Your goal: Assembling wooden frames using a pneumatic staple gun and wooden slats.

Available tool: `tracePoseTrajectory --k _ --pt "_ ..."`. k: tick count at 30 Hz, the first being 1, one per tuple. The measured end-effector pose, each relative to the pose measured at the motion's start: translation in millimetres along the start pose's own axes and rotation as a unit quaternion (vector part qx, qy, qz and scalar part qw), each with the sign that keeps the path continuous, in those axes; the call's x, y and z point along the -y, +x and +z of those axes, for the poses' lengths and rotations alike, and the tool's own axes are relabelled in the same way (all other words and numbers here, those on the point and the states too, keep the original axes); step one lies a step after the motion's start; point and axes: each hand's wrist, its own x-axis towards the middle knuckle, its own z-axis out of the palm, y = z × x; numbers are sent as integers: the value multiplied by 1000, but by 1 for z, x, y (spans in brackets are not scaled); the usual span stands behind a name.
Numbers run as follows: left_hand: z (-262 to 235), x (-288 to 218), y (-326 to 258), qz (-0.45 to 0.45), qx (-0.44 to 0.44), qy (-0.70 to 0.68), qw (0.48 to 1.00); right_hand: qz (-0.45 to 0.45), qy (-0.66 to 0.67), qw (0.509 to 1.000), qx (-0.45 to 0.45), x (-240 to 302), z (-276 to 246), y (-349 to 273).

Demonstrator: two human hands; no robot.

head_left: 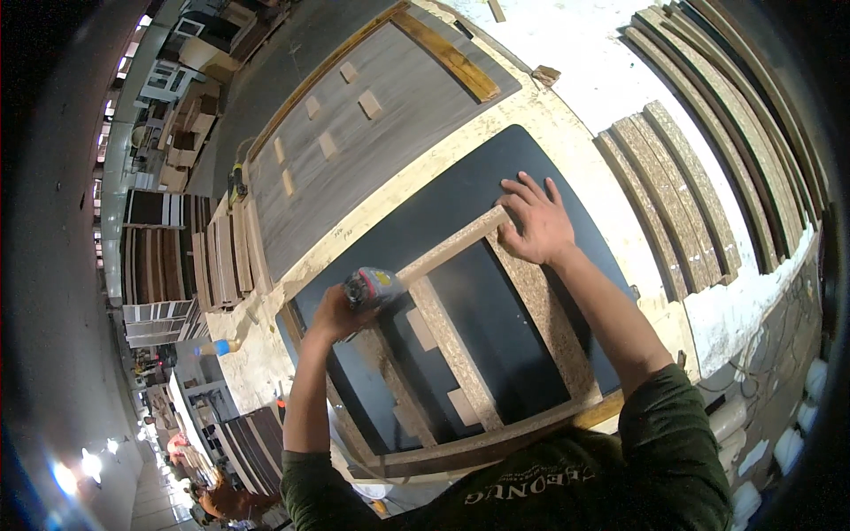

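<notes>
My left hand [329, 317] is wrapped around a handheld power tool [372, 288] with a grey, red and yellow body. The tool's nose meets the far rail [453, 241] of a chipboard frame, though the contact point is hidden. At the rail's right end, my right hand [542, 226] rests on the corner with its fingers spread. The frame has several cross slats, among them a middle slat [456, 354] and a wide right slat [544, 319]. Beneath it lies a dark panel [496, 159] with rounded corners. Small wooden blocks [462, 407] sit beside the slats.
Beyond the dark panel lies a grey board [372, 133] with small blocks and wooden edge strips [447, 57]. Curved chipboard strips [668, 203] are stacked at the right. A yellow-and-blue bottle [217, 347] and upright boards [226, 261] are on the left. Cables [753, 380] hang at lower right.
</notes>
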Motion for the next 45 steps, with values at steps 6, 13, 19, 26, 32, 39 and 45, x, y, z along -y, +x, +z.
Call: tracePoseTrajectory --k 6,13,19,26,32,39,45 --pt "4 4 -3 90 -96 -46 990 -5 5 1000 -1 4 1 -1" --pt "-2 -20 7 3 5 40 999 0 12 1000 8 1 0 -2" --pt "-1 -21 14 1 24 48 999 5 14 1000 19 2 -1 -1" --pt "-7 -42 14 -38 16 68 997 4 26 1000 10 -1 0 -2" --pt "-3 -39 18 -63 31 81 994 6 48 999 4 -2 2 -3" --pt "-1 -36 16 -70 40 123 989 8 42 999 6 -3 3 -4" --pt "-10 -48 5 -100 9 25 995 5 51 999 5 -1 1 -3"
